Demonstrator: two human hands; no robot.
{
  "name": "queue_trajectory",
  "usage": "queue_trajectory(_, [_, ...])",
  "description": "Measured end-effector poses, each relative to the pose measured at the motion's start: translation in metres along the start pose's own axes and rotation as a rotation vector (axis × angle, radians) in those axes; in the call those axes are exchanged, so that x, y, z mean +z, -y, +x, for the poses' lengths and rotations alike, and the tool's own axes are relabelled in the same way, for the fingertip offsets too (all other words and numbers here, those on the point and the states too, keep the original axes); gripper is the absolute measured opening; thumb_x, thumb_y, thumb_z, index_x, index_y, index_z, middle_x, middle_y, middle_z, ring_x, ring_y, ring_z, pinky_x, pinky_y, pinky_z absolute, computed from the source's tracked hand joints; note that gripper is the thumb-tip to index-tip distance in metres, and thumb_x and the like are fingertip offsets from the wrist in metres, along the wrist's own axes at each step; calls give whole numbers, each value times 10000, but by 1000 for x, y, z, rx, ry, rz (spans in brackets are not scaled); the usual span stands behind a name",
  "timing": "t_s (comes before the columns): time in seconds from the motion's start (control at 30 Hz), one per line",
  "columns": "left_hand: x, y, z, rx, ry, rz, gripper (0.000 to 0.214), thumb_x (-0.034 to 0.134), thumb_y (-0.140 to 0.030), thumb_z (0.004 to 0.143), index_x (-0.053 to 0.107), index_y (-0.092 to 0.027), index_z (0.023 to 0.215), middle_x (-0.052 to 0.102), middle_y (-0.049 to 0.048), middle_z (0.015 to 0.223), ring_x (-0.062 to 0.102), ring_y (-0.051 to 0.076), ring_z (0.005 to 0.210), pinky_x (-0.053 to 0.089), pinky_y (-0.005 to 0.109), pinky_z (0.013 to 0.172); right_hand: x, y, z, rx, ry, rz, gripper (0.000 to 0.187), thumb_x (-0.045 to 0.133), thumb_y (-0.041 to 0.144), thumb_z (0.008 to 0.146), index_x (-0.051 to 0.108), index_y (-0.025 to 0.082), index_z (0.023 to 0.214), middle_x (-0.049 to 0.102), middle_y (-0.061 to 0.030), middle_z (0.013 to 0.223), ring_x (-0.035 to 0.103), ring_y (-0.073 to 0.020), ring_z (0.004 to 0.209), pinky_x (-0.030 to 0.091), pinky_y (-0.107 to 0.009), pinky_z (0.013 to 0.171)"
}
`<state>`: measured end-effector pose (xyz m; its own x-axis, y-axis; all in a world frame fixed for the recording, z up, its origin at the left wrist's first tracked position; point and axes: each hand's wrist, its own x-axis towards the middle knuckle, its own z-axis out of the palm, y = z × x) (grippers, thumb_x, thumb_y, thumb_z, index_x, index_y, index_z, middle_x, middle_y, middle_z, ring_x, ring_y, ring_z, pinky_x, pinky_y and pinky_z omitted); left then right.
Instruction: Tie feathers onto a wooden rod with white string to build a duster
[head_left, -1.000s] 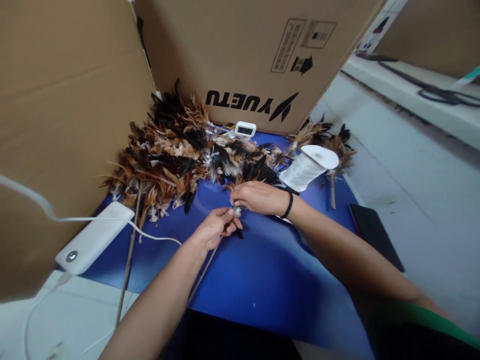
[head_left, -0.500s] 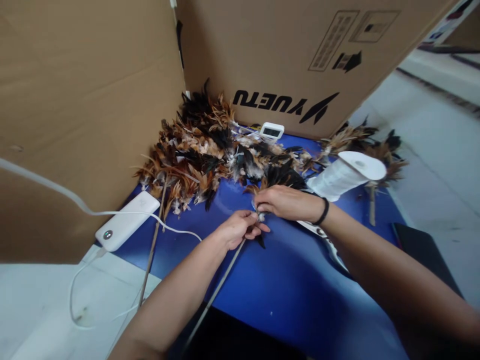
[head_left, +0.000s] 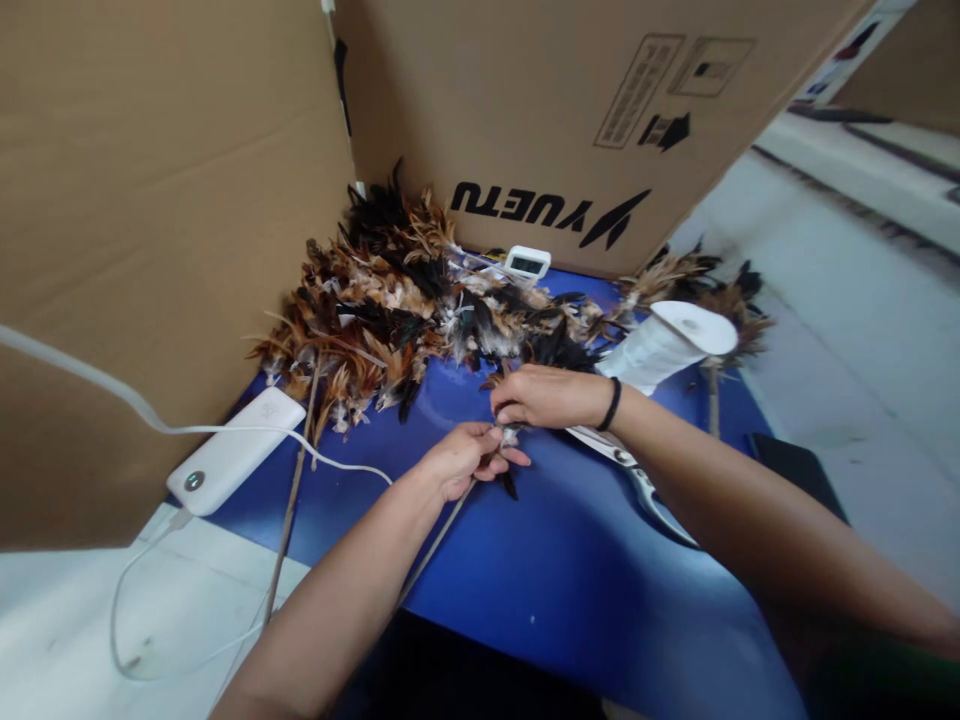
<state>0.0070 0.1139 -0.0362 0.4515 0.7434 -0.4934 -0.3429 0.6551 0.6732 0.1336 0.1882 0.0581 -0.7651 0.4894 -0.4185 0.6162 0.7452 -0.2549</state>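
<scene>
My left hand [head_left: 466,460] is closed around a thin stick [head_left: 436,545] that slants down toward the table's front edge. Small feathers [head_left: 510,438] show at the stick's upper end, between my two hands. Just above them my right hand [head_left: 551,396], with a black band at the wrist, has its fingers pinched together; what they grip is hidden. A pair of shears [head_left: 626,460] lies partly under my right forearm. Beyond my hands is a big heap of brown and black feathers [head_left: 375,300].
A white spool [head_left: 652,345] stands tilted at the right, near more feathers on a stick [head_left: 713,400]. On the left are a white power bank [head_left: 236,450] with a cable and another stick [head_left: 289,510]. Cardboard [head_left: 540,90] walls the back; a small white display [head_left: 528,263] stands before it.
The whole view has shifted slightly, so things appear a little farther left. Both hands stay together at the stick's feathered end with almost the same grip.
</scene>
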Motion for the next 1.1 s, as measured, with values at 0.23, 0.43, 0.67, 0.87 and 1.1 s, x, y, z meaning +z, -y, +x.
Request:
queue_trajectory(0.23, [-1, -3, -1, 50, -19, -2, 165, 457, -151, 866, 556, -55, 776, 654, 138, 687, 342, 24, 371, 130, 182, 368, -45, -15, -30, 175, -506, -148, 187, 498, 199, 829, 677, 183, 881, 685, -42, 846, 599, -153, 788, 404, -256, 714])
queue_trajectory(0.43, [2, -3, -3, 51, -43, -18, 151, 478, -153, 863, 562, -48, 794, 652, 128, 668, 372, 26, 387, 161, 172, 363, -46, 20, -12, 3, -713, -61, 187, 487, 157, 836, 673, 154, 855, 672, -46, 861, 594, -148, 813, 404, -265, 776])
queue_trajectory(0.67, [0, 2, 3, 48, -32, -6, 174, 428, -143, 863, 553, -82, 759, 623, 76, 593, 407, 39, 377, 205, 163, 351, -13, 64, 73, -264, -417, 1, 176, 503, 95, 820, 663, 162, 853, 666, -52, 874, 589, -133, 819, 385, -227, 705])
queue_trajectory(0.87, [1, 8, 9, 87, -122, 63, 118, 466, -125, 765, 542, -124, 675, 477, -17, 445, 391, 57, 364, 220, 175, 355, 10, 81, 131, -348, -412, -259, 273, 383, 90, 876, 642, 173, 906, 625, -91, 994, 571, -190, 839, 389, -287, 642])
queue_trajectory(1.1, [-2, 10, 12, 105, -119, 30, 101, 529, -204, 728, 531, -127, 664, 444, -34, 432, 362, 51, 371, 225, 176, 373, 18, 78, 153, -392, -458, -403, 300, 323, 142, 921, 621, 155, 942, 631, -111, 942, 532, -211, 880, 406, -344, 760])
